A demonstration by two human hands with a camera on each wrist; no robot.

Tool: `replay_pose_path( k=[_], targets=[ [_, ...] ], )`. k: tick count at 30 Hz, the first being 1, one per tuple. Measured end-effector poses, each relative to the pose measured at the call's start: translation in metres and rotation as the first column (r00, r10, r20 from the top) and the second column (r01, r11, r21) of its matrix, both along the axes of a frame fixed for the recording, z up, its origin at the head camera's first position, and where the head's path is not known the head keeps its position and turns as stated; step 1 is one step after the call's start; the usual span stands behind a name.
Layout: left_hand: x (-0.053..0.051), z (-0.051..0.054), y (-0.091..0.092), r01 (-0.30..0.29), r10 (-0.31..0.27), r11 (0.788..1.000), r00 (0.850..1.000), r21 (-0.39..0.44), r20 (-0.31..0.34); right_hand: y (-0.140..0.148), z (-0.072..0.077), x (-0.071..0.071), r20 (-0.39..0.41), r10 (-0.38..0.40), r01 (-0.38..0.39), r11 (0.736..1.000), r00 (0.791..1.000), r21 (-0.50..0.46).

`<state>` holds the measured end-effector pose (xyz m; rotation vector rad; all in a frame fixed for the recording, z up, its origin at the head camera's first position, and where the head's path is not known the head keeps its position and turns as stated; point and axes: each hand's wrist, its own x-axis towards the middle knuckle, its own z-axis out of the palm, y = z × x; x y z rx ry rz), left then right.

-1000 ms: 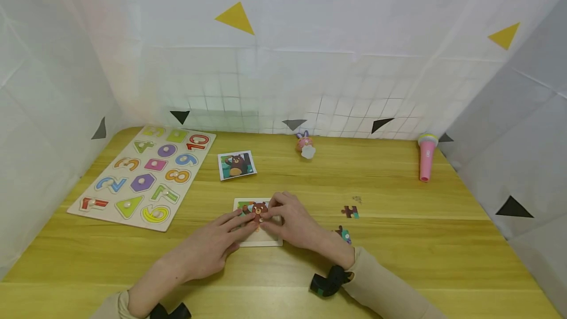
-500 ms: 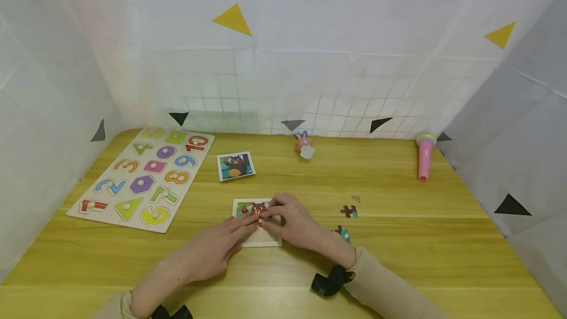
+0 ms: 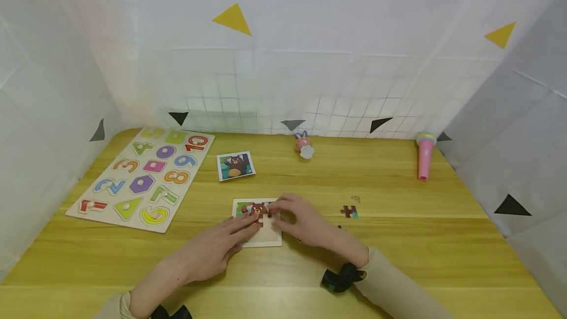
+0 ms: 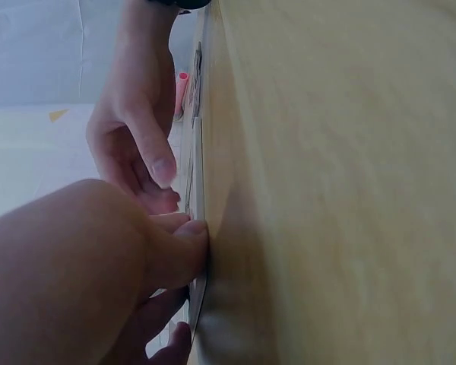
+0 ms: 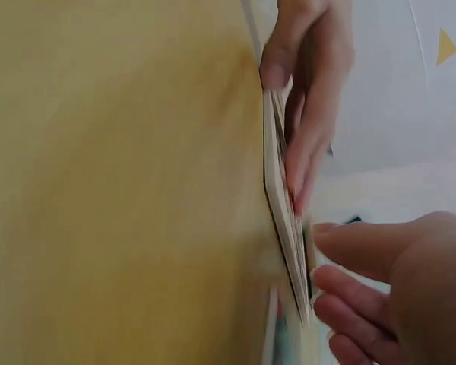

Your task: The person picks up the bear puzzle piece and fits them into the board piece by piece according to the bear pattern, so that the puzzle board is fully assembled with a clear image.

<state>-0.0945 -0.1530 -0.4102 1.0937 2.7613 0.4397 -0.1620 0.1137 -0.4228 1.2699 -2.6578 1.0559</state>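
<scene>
In the head view a shallow square puzzle tray (image 3: 248,246) lies near the table's front, its upper part filled with jigsaw pieces showing a brown bear (image 3: 258,208). My left hand (image 3: 210,247) presses straight fingers on the pieces from the left; in the left wrist view its thumb (image 4: 188,232) touches the tray's edge. Over the tray's right edge, my right hand (image 3: 305,220) has thumb and forefinger apart. In the right wrist view its thumb (image 5: 357,247) and fingers stand apart beside the tray. A loose jigsaw piece (image 3: 350,211) lies right of it; another is mostly hidden behind the right wrist.
A picture card (image 3: 236,166) of the bear lies behind the tray. At the left is a number-and-shape peg board (image 3: 170,198). A small pink figure (image 3: 304,145) stands at the back, and a pink toy microphone (image 3: 425,157) lies at the far right. White sheets surround the table.
My right hand has shifted slightly right, its thumb and forefinger parting from the pieces under the bear's head. More of the bare tray shows between the hands. The left hand stays nearly still.
</scene>
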Motion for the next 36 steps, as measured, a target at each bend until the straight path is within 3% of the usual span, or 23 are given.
replay_pose_path(
  k=[10,14,20,30,36],
  targets=[
    [-0.001,0.001,0.002,0.014,-0.014,1.000,1.000,-0.004,0.013,0.059,0.003,-0.010,-0.026,-0.137,0.134,0.987,0.990,-0.093],
    [-0.001,0.001,0.002,0.014,-0.014,1.000,1.000,-0.004,0.022,0.085,-0.001,-0.013,-0.049,-0.170,0.167,0.983,0.984,-0.071],
    [-0.001,0.001,0.002,0.005,-0.005,1.000,0.999,-0.001,0.040,0.121,-0.002,-0.015,-0.013,-0.196,0.195,0.980,0.981,-0.029],
    [-0.001,0.000,0.003,0.004,-0.004,1.000,0.999,0.004,0.039,0.168,-0.007,-0.015,0.007,-0.292,0.291,0.955,0.956,0.056],
    [-0.001,-0.001,0.002,0.002,-0.002,1.000,0.999,0.010,0.039,0.179,-0.008,-0.017,0.030,-0.259,0.258,0.965,0.965,0.042]
  ],
)
